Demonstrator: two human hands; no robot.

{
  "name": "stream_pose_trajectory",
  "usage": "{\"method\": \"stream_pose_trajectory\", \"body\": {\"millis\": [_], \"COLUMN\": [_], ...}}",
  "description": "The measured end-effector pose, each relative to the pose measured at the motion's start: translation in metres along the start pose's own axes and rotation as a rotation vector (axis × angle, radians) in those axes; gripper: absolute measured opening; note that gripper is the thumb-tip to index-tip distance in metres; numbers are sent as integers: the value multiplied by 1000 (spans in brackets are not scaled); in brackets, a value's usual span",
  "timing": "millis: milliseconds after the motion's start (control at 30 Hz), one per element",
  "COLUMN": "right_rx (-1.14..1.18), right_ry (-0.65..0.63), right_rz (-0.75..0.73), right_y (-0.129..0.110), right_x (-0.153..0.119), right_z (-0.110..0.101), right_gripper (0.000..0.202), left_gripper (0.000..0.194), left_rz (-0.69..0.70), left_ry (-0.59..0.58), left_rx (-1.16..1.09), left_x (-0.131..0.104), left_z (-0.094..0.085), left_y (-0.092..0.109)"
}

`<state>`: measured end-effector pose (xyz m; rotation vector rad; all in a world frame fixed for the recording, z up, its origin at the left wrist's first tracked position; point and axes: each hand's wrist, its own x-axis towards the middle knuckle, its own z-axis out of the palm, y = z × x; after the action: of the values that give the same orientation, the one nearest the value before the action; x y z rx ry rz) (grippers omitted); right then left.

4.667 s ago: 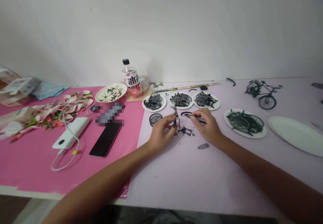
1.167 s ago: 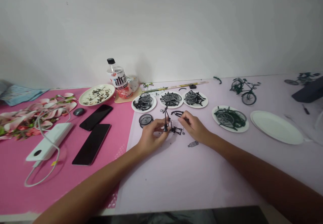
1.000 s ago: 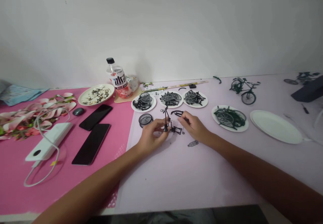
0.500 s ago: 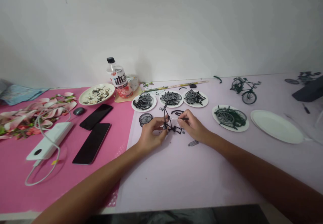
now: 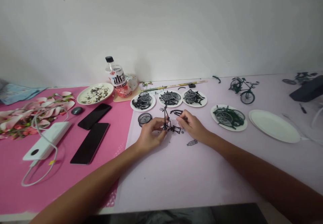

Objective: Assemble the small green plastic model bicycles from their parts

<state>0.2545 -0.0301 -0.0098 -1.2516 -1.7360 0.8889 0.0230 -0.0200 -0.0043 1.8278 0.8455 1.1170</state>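
Note:
Between the fingers of my left hand [image 5: 152, 134] is a black miniature bicycle frame [image 5: 176, 129], held over the light mat. My right hand [image 5: 192, 125] pinches a thin screwdriver [image 5: 174, 119], its shaft pointing left at the frame. Black wheels [image 5: 144, 119] lie just behind my left hand, and a curved black part [image 5: 176, 112] lies behind the frame. A small grey rack piece [image 5: 192, 142] rests below my right hand. The exact contact of the screwdriver tip is too small to tell.
Behind are three plates of black parts [image 5: 143, 101]. To the right are a plate of green parts [image 5: 229, 117], a bare white plate [image 5: 275, 126] and a green model bicycle [image 5: 243, 89]. Phones [image 5: 90, 144], a bottle [image 5: 119, 79], a bowl [image 5: 95, 94] and a power bank [image 5: 47, 141] stand left.
The whole view has shifted slightly, so things appear a little further left. Both hands keep nearly the same hold on the frame and the screwdriver.

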Motion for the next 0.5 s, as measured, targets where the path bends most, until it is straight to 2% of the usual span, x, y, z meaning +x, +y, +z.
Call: {"method": "stream_pose_trajectory", "body": {"millis": [500], "right_rx": [42], "right_ry": [16], "right_rz": [-34], "right_y": [-4], "right_x": [-1], "right_z": [0], "right_gripper": [40], "left_gripper": [31], "left_rz": [-1], "left_ry": [-43], "left_rx": [-7], "left_x": [-1], "left_z": [-2], "left_y": [2]}}
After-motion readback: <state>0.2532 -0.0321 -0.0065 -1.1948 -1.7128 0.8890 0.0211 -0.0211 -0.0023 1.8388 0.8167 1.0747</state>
